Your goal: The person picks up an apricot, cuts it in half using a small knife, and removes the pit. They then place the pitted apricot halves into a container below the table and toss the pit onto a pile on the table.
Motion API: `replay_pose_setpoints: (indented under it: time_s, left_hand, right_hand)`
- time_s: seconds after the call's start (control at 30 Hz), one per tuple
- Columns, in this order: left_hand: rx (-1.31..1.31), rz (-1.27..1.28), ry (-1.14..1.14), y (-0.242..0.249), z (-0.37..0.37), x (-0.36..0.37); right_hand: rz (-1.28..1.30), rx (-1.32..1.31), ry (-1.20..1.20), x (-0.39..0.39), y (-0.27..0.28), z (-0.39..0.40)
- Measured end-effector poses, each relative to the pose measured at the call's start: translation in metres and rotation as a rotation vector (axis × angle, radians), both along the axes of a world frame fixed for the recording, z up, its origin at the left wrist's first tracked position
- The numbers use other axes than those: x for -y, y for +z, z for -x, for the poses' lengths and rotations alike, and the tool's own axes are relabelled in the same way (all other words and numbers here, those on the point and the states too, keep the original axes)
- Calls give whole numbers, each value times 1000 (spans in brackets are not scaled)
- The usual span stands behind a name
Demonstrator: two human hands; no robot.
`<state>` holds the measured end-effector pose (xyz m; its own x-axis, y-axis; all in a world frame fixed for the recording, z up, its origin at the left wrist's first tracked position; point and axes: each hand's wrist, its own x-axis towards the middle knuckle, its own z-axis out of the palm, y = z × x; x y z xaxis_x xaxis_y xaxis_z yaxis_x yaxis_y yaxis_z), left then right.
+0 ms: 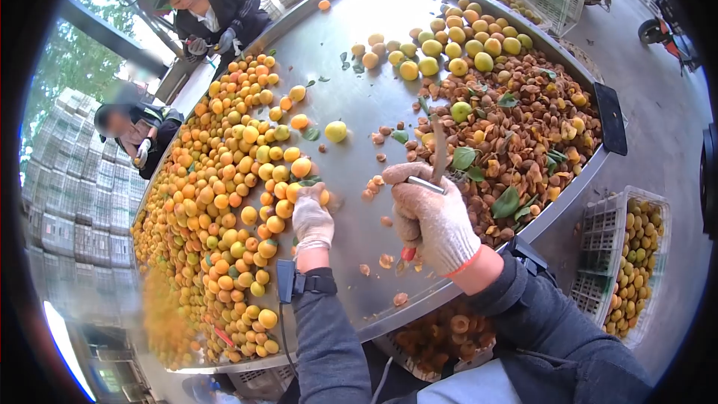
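Observation:
My left hand, in a pale glove, is at the right edge of a heap of orange-yellow apricots. Its fingers close on an apricot, which the glove partly hides. My right hand, gloved too, is wrapped round a hand tool. A metal rod and a curved brownish piece stick out above the fist, and a red part shows below it; I cannot tell its exact kind. Beyond my right hand lies a pile of brown, split fruit pieces with green leaves.
The metal table has raised edges. Greenish-yellow fruits gather at its far right. A crate of fruit stands at right, another container below the near edge. Two people work along the left side; stacked crates rise behind.

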<state>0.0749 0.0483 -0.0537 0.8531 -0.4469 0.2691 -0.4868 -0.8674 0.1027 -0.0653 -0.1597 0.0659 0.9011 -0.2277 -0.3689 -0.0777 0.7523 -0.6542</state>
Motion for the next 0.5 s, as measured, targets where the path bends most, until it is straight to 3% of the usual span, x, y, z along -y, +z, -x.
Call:
replay_pose_setpoints:
  time_s: [0.07, 0.1, 0.13, 0.2, 0.23, 0.3, 0.33, 0.4, 0.5]
  left_hand:
    - [-271, 139, 217, 12, 4, 1]
    - [-364, 433, 178, -1, 3, -9]
    - [-358, 438, 186, -3, 12, -18]
    - [-952, 1264, 311, 37, 48, -12]
    - [-941, 1269, 323, 46, 65, -16]
    - [-1110, 1795, 48, 58, 97, -25]
    - [-1089, 1808, 59, 61, 111, -28]
    - [-1118, 2041, -11, 64, 135, -34]
    - [-1026, 2061, -88, 52, 154, -36]
  right_hand:
    - [37, -16, 11, 0, 2, 1]
    - [55, -7, 76, 0, 2, 1]
    - [75, 7, 143, -2, 3, 0]
    - [82, 26, 198, -6, 4, 1]
    - [166, 9, 263, -11, 5, 2]
    - [445, 14, 424, -18, 13, 7]
    - [446, 21, 446, -24, 5, 8]
    - [951, 325, 454, -40, -20, 11]
    - [1072, 353, 580, -55, -27, 20]
